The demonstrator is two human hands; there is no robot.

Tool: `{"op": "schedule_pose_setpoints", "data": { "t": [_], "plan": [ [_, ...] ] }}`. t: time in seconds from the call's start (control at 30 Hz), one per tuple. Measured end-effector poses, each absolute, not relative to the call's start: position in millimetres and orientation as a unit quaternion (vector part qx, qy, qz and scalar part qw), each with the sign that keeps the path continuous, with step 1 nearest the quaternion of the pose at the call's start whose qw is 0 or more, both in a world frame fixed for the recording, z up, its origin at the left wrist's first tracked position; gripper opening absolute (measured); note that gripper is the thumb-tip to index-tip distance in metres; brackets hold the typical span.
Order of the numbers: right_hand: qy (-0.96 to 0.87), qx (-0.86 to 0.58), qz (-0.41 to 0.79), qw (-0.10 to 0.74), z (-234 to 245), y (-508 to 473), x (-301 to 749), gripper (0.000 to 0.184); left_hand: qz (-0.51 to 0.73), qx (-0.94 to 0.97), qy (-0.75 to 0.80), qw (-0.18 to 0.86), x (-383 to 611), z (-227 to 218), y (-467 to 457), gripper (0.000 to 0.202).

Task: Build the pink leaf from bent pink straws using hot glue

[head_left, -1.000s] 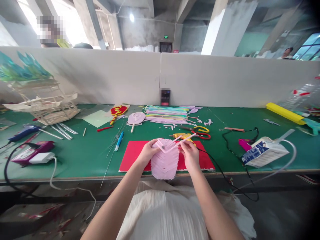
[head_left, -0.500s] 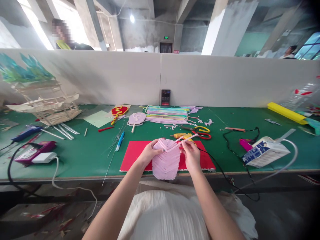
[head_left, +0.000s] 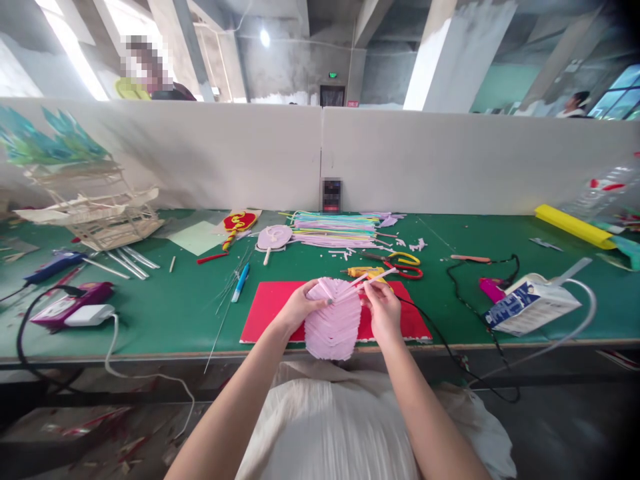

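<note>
Pale pink strips, laid side by side in a herringbone of V shapes, make up a flat oval piece (head_left: 333, 330) with a finely jagged rim. It is held over the middle of the red board (head_left: 267, 308), its lower end reaching past the board's near edge; whether it touches the board, I can't tell. The worker's left hand (head_left: 301, 308) has its thumb pressed on the oval's upper left, the fingers mostly hidden beneath. Thumb and fingertips of the right hand (head_left: 384, 312) are pinched together on slender pink strips (head_left: 384, 274) slanting out from the oval's upper right.

Under the red board spreads a green tabletop (head_left: 175, 303). Just behind the board lie a yellow glue gun (head_left: 357, 271) and scissors (head_left: 413, 272); farther behind it, a bundle of pastel strips (head_left: 333, 230) and a pink disc on a stick (head_left: 274, 235). Left of the board are a blue pen (head_left: 241, 283) and, well off, a pale stick framework (head_left: 100, 217); right of it sits a carton (head_left: 535, 307). Beyond everything behind the board rises a white partition (head_left: 225, 157), with bare concrete and a lit lamp (head_left: 265, 38) past it.
</note>
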State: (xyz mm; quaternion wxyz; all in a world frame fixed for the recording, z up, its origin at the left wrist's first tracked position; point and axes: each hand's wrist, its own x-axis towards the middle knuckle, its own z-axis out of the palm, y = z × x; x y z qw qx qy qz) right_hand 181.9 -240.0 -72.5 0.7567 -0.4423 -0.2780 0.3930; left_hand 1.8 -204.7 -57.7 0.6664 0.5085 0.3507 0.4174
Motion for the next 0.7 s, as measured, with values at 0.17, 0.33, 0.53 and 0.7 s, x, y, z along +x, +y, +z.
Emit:
{"op": "schedule_pose_setpoints", "data": {
  "t": [0.17,0.33,0.53,0.7],
  "plan": [
    [-0.285,-0.449,0.388,0.752,-71.3,-240.1,181.3,0.031,0.414,0.500,0.360,0.670,2.6,-56.3,-206.5,0.055],
    [-0.296,-0.453,0.376,0.752,-72.8,-240.0,181.2,0.031,0.423,0.491,0.375,0.663,3.3,-57.4,-206.0,0.049],
    [-0.298,-0.479,0.354,0.746,-74.4,-238.4,181.2,0.034,0.427,0.490,0.376,0.661,3.1,-56.4,-207.0,0.048],
    [-0.290,-0.486,0.366,0.739,-73.5,-238.3,181.5,0.035,0.426,0.497,0.372,0.658,2.3,-57.5,-206.3,0.046]
  ]
}}
